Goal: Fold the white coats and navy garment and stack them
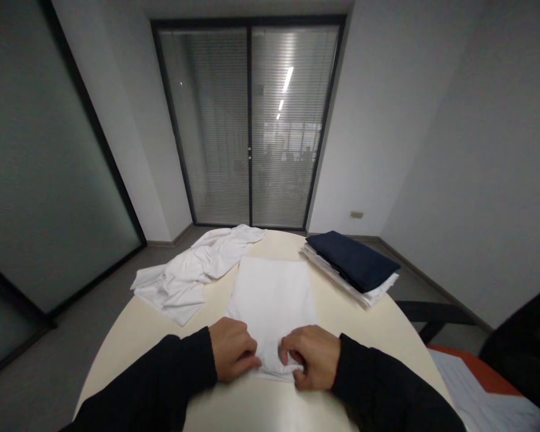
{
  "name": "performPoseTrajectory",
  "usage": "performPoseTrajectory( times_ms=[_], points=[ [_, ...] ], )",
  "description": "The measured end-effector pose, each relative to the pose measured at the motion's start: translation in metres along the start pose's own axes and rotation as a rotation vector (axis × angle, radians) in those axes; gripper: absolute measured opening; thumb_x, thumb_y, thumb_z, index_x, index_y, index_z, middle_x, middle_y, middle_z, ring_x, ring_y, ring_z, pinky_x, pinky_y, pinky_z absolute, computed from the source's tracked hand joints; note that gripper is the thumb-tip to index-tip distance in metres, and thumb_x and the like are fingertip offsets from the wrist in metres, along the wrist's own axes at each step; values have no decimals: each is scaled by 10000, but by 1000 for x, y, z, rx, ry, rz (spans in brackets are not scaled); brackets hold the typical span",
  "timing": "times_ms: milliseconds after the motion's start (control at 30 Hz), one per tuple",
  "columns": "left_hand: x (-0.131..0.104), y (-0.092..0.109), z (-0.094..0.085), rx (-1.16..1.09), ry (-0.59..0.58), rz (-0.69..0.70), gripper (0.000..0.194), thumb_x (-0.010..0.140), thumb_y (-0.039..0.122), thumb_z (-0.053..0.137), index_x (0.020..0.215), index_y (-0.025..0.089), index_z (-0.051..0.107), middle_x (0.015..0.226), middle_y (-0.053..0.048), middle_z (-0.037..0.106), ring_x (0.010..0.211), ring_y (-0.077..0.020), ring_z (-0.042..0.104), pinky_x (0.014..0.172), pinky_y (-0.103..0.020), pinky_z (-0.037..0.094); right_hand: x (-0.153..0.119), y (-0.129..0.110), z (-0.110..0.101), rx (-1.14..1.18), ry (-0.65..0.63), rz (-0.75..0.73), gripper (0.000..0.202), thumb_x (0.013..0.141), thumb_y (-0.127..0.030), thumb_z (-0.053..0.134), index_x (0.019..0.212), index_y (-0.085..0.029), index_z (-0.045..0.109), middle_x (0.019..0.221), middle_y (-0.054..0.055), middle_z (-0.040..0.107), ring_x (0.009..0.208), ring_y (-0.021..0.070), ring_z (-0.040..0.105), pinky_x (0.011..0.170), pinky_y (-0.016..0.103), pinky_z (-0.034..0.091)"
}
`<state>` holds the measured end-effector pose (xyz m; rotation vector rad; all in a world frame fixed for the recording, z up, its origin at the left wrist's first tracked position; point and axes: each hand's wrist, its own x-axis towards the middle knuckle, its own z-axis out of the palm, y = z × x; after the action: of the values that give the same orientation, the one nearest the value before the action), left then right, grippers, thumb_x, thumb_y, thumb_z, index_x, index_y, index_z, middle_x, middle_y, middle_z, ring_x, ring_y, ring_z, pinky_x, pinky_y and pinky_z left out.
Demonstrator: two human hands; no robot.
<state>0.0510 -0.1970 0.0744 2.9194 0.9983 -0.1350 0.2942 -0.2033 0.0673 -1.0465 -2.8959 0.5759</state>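
A white cloth (274, 294), folded into a rough rectangle, lies flat in front of me on the round table. My left hand (234, 350) curls over its near left corner, thumb pointing inward along the near edge. At the near right corner, my right hand (310, 357) pinches the edge between thumb and bent fingers, and the fabric there looks bunched or turned up. Whatever lies beneath the fingers is hidden, and both hands are slightly blurred.
A crumpled white garment (193, 270) spreads over the table's far left. At the far right sits a dark navy folded cloth (353, 258) on folded white cloths (373, 295). The cream round table (130, 342) has a chair (526, 336) to its right, beside papers (472, 384) and something orange.
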Motion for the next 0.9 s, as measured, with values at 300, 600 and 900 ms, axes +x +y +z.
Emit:
performPoseTrajectory(
  times_ms=[300,600,900],
  points=[
    [16,14,-19,49,45,-90,374,931,410,433,762,182,677,734,-87,694,729,-241,666,675,-359,497,3,4,2,170,-7,0,267,683,-220,585,912,-218,724,623,-40,612,563,103,542,593,204,399],
    [26,27,42,-37,242,68,680,886,377,548,1480,254,242,1580,-116,177,1441,-346,139,1128,-564,214,-2,30,9,527,53,18,298,655,-114,502,806,-141,758,643,6,688,529,98,557,514,186,402],
    [21,45,43,-68,186,5,701,856,390,616,1456,413,254,1584,-95,165,1424,-402,157,1072,-642,239,14,115,11,296,844,395,316,812,-254,474,1072,-160,627,976,74,659,729,159,576,651,280,470]
  ],
)
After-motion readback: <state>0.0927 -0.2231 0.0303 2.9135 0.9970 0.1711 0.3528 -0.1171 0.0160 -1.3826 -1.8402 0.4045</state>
